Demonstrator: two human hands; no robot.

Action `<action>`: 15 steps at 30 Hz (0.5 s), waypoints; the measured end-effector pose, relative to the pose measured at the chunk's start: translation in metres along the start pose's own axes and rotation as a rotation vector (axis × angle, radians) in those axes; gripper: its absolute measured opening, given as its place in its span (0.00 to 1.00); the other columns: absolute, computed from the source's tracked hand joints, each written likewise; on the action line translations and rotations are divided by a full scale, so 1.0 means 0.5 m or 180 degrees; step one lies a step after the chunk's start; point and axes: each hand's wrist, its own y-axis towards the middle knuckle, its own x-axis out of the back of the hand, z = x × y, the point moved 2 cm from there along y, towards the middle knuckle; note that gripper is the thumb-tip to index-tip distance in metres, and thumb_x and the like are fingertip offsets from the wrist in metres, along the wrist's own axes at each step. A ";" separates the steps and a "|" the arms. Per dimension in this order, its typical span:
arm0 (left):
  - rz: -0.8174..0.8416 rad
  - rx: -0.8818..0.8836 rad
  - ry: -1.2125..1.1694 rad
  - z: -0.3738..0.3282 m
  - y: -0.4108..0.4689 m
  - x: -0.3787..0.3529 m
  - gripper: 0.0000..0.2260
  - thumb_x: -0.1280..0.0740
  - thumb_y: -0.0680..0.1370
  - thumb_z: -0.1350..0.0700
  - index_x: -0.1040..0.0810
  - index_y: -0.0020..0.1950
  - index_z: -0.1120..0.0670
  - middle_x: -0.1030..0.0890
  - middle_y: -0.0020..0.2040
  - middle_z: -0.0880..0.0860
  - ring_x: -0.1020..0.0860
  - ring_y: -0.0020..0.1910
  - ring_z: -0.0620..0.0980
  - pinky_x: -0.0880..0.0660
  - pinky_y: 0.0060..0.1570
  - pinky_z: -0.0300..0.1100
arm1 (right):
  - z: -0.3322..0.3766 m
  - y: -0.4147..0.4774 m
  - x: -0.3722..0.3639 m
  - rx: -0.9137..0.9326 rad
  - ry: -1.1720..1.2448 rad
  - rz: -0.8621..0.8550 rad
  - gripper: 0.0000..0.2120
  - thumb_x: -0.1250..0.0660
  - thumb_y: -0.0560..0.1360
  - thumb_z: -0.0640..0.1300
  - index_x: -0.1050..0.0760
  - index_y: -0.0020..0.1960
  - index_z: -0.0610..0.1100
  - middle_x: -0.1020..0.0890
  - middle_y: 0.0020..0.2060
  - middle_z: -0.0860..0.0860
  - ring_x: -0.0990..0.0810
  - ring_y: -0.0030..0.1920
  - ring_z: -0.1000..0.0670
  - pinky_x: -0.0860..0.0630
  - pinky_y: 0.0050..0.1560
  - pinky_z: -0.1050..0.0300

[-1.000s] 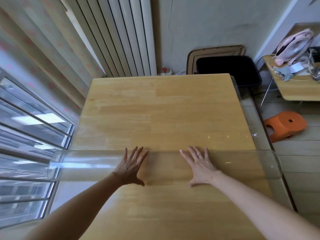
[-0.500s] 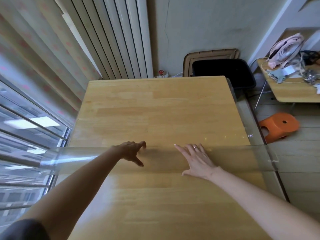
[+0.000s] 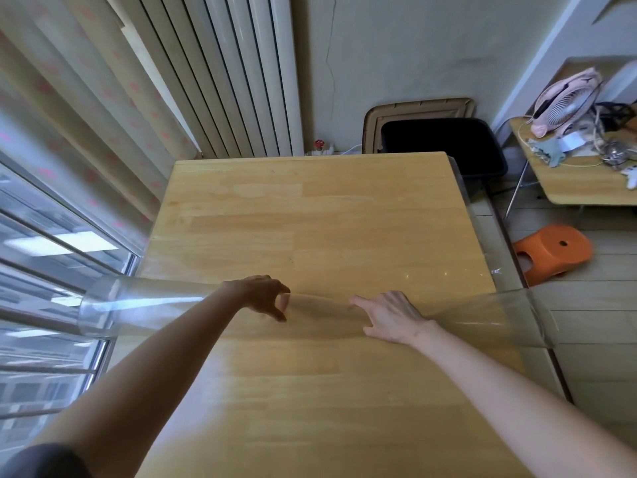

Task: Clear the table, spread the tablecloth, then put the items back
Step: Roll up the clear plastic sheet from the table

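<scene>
A clear plastic tablecloth [image 3: 499, 317] lies as a long roll across the wooden table [image 3: 310, 208], and its ends stick out past both side edges. The unrolled part covers the near half of the table towards me. My left hand [image 3: 262, 296] curls over the middle of the roll, with its thumb on the near side. My right hand [image 3: 391, 315] bends over the roll a little to the right, with its thumb low on the near side. The roll is squeezed flatter between the two hands. No items stand on the table.
A clear strip [image 3: 482, 236] overhangs the table's right edge. On the floor to the right are an orange stool [image 3: 551, 253] and a black bin [image 3: 444, 143]. A side table [image 3: 579, 188] carries a pink fan [image 3: 565, 94] and clutter. A radiator [image 3: 241, 74] stands behind the table and a window [image 3: 51, 253] is on the left.
Both hands lay flat on the roll a second ago. The left hand then curled over it, and now the right hand's fingers bend over it too. The roll has moved slightly farther along the table.
</scene>
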 end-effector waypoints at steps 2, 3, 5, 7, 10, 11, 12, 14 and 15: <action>0.0009 -0.0005 0.0042 -0.008 -0.006 -0.003 0.13 0.31 0.74 0.45 0.24 0.54 0.51 0.17 0.50 0.52 0.26 0.49 0.48 0.33 0.48 0.41 | 0.003 -0.008 -0.003 0.0036 0.0051 0.0003 0.23 0.37 0.75 0.44 0.34 0.69 0.52 0.18 0.45 0.45 0.21 0.47 0.44 0.28 0.49 0.54; 0.0025 -0.0006 0.0054 -0.012 -0.010 -0.010 0.13 0.31 0.74 0.45 0.24 0.54 0.51 0.17 0.50 0.52 0.27 0.48 0.48 0.33 0.48 0.40 | 0.006 -0.013 -0.007 0.0048 0.0089 0.0023 0.23 0.37 0.75 0.43 0.33 0.69 0.52 0.18 0.44 0.45 0.21 0.47 0.44 0.28 0.49 0.54; 0.0030 0.0005 0.0059 -0.015 -0.017 -0.023 0.13 0.32 0.75 0.46 0.23 0.54 0.52 0.18 0.52 0.52 0.29 0.48 0.46 0.34 0.48 0.40 | 0.013 -0.018 -0.015 0.0032 0.0146 0.0092 0.22 0.37 0.75 0.42 0.32 0.68 0.53 0.19 0.42 0.45 0.21 0.47 0.44 0.28 0.50 0.54; 0.0020 0.0029 0.0004 -0.014 -0.022 -0.029 0.13 0.32 0.75 0.46 0.23 0.55 0.52 0.19 0.54 0.52 0.29 0.49 0.47 0.33 0.47 0.40 | 0.014 -0.014 -0.016 0.0014 0.0187 0.0165 0.22 0.37 0.75 0.41 0.31 0.68 0.54 0.25 0.37 0.47 0.24 0.43 0.45 0.27 0.53 0.54; -0.0152 0.0084 0.0089 -0.010 -0.028 -0.032 0.22 0.31 0.73 0.43 0.29 0.64 0.50 0.20 0.58 0.52 0.24 0.54 0.51 0.29 0.49 0.42 | 0.007 -0.005 -0.003 -0.0026 0.0291 0.0202 0.22 0.33 0.75 0.45 0.32 0.68 0.54 0.24 0.37 0.48 0.26 0.43 0.46 0.27 0.54 0.54; -0.0368 0.0120 0.0179 -0.007 -0.033 -0.038 0.28 0.31 0.72 0.42 0.34 0.69 0.50 0.22 0.62 0.52 0.24 0.58 0.52 0.28 0.52 0.44 | 0.002 0.000 0.000 -0.0062 0.0285 0.0196 0.24 0.32 0.74 0.48 0.32 0.68 0.54 0.20 0.40 0.48 0.23 0.46 0.45 0.28 0.53 0.55; -0.0718 0.0147 0.0295 -0.003 -0.038 -0.048 0.34 0.31 0.71 0.40 0.40 0.72 0.50 0.25 0.66 0.52 0.26 0.62 0.53 0.29 0.57 0.45 | -0.005 0.005 0.002 -0.0113 0.0280 0.0178 0.26 0.31 0.73 0.52 0.34 0.69 0.54 0.18 0.45 0.48 0.22 0.50 0.45 0.29 0.52 0.55; -0.1607 0.0122 0.0523 -0.002 -0.057 -0.079 0.42 0.30 0.69 0.38 0.47 0.75 0.50 0.32 0.71 0.54 0.31 0.67 0.55 0.34 0.66 0.49 | -0.020 0.015 -0.002 -0.0277 0.0311 0.0188 0.30 0.30 0.71 0.57 0.36 0.70 0.54 0.19 0.54 0.48 0.23 0.56 0.45 0.29 0.54 0.55; -0.1830 0.0099 0.0687 -0.007 -0.065 -0.097 0.45 0.29 0.66 0.37 0.48 0.75 0.49 0.33 0.71 0.56 0.31 0.68 0.56 0.35 0.67 0.53 | -0.028 0.021 -0.010 -0.0344 0.0356 0.0169 0.32 0.30 0.70 0.58 0.37 0.71 0.55 0.21 0.58 0.49 0.25 0.59 0.45 0.30 0.56 0.55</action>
